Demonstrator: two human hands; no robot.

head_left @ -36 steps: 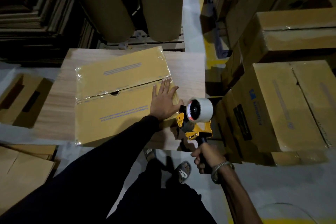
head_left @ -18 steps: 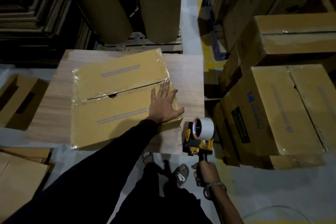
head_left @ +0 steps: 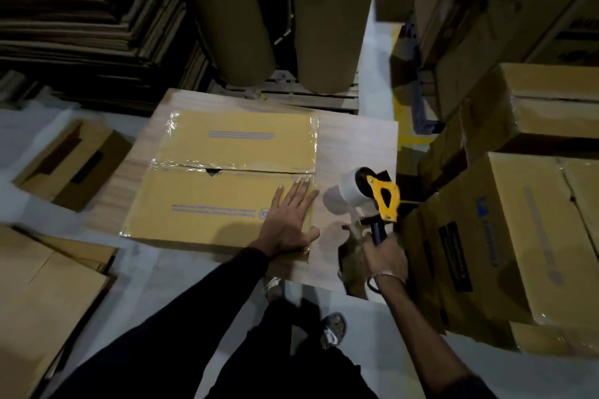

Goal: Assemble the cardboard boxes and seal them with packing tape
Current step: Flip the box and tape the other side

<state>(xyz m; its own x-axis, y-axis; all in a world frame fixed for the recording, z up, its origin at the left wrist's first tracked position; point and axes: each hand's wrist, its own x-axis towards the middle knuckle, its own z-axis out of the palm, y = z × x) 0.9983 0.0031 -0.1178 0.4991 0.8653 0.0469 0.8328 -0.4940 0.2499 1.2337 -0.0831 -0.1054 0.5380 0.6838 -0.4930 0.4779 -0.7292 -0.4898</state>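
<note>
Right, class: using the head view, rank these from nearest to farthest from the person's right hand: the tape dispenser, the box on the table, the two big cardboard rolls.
From the right hand:
1. Tape dispenser: gripped by its handle in that hand, over the table's right edge.
2. Box on the table: to its left, under the flat left hand.
3. Cardboard rolls: standing beyond the table's far side.

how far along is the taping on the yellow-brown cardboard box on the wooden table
Done: shiny clear tape already covers the yellow-brown cardboard box at its centre seam and side edges. In hand: the left hand presses flat on its lid; the right hand grips the yellow tape dispenser beside it. Left: possibly this box's other side, unseen.
</note>
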